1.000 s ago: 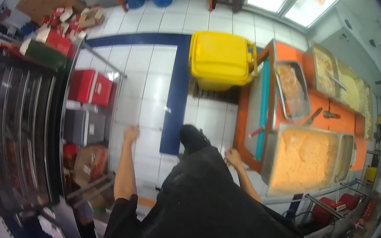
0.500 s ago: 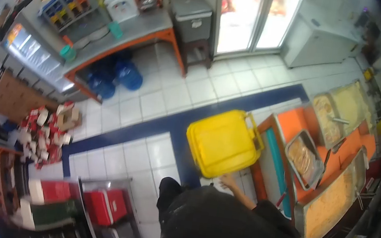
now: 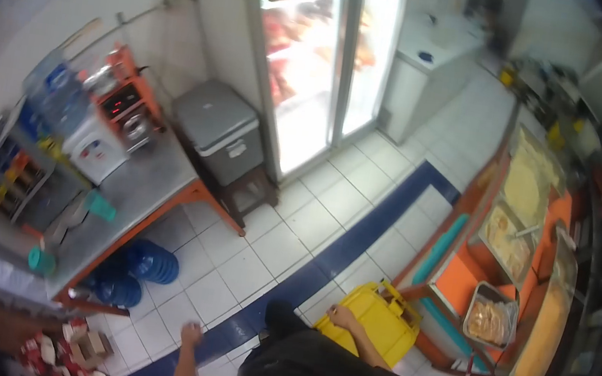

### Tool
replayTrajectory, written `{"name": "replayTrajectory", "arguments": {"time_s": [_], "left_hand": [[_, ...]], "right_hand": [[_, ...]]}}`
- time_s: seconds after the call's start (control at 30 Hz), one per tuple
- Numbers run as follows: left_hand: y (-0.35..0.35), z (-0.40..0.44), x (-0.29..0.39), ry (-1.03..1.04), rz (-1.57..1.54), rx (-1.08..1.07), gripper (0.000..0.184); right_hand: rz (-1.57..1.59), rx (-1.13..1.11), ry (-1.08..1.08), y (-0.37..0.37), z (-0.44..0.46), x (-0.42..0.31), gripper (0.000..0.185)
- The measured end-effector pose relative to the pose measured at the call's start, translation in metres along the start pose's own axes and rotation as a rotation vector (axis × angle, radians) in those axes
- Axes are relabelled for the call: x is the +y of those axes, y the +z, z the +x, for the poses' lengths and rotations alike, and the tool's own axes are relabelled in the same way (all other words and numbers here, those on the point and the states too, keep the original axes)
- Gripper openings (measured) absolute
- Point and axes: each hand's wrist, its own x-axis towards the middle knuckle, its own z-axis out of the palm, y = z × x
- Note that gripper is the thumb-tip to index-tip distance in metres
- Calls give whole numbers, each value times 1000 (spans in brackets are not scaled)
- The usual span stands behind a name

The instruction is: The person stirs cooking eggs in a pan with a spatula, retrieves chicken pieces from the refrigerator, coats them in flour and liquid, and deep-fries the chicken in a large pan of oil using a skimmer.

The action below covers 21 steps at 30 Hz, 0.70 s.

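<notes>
My left hand hangs low in front of me over the floor tiles and blue floor stripe, touching nothing I can see. Its fingers are small and blurred, so their pose is unclear. In front of the lid of a yellow bin is my right hand, its fingers curled in with nothing visible in them. Whether it touches the lid I cannot tell. My dark clothing hides part of the bin.
An orange counter with food trays runs along the right. To the left is a metal-topped table with blue water jugs beneath. A grey cooler stands beside a lit glass-door fridge. Red and white boxes are at lower left.
My view has shifted towards the fridge and table, and the yellow bin now sits lower in view. My left hand has come clearly into view; my right hand's fingers, spread before, are now curled.
</notes>
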Motion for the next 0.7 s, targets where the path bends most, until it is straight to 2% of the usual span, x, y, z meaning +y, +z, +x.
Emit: {"name": "replayTrajectory", "arguments": {"time_s": [0.03,0.07,0.1,0.13,0.2,0.27,0.3,0.33,0.37,0.4,0.43,0.47,0.5,0.53,0.6,0.63,0.7], "left_hand": [[-48,54,41,-299,-596,29,25],[-82,119,57,-210,-552,20,23],[-119,171,87,-91,-538,101,21],[-151,215,120,30,-534,190,20],[-183,294,173,98,-559,218,18],[-215,364,229,175,-583,247,15],[-222,384,252,204,-571,218,14],[-211,413,266,250,-552,135,15],[-197,452,261,322,-502,32,16],[-180,476,267,363,-653,-15,17],[-176,484,289,10,-792,-209,18],[-171,494,301,-35,-624,-364,18],[-163,509,314,-61,-514,-499,18],[-155,526,329,-73,-421,-614,18],[-141,571,364,-58,-317,-757,19],[-140,594,395,-34,-280,-812,20],[-135,652,440,23,-199,-896,21]], "right_hand": [[27,18,32,-13,16,3,36],[219,-10,171,-45,34,-9,36],[411,-45,302,-76,55,-24,36],[426,-25,305,-108,87,-32,36],[291,83,165,-184,164,-48,37],[-62,516,-160,-246,290,-39,34],[-55,451,-135,-297,330,-71,35],[-174,585,-405,-342,370,-91,36],[-208,667,-382,-384,414,-121,37],[105,700,-274,-423,445,-162,32],[342,832,-316,-450,474,-191,25],[180,1006,-505,-448,584,-169,19],[289,868,-220,-470,586,-206,18],[93,754,-215,-491,595,-232,17],[231,779,-226,-506,585,-260,15],[224,694,-235,-502,612,-248,17],[180,640,-80,-495,586,-234,23]]}}
